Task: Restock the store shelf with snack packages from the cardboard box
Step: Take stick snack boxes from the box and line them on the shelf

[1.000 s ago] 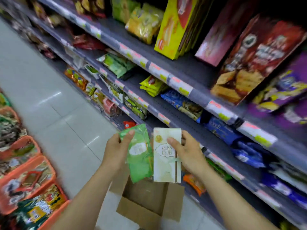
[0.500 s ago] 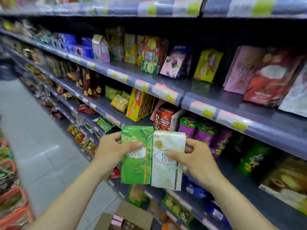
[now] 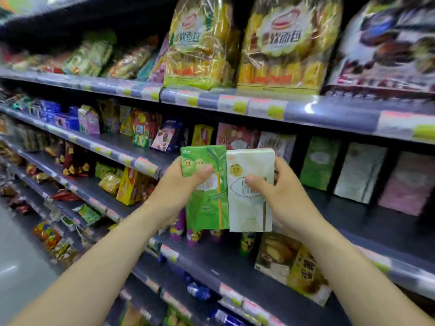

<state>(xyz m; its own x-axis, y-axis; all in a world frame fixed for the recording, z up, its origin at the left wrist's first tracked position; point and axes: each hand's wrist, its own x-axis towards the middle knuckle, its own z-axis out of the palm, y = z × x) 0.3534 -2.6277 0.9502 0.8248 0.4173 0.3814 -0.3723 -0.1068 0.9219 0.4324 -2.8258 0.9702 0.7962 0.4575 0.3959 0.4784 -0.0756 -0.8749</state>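
Green box [image 3: 207, 208] and white box [image 3: 247, 208] stand upright, edges touching, before the shelf [image 3: 353, 222]. Our left hand [image 3: 183, 184] pinches the green, thumb across its face; our right hand [image 3: 280, 196] pinches the white. We should carry them right to the matching green row [image 3: 319, 163] and white row [image 3: 359, 171], setting each upright, face out.

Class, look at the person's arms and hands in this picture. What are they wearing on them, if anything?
Nothing shows. The left forearm and right forearm are bare to the frame's edge, with no sleeve in view. The left hand and right hand have no gloves, and no watch, bracelet or ring is visible on the parts that show.
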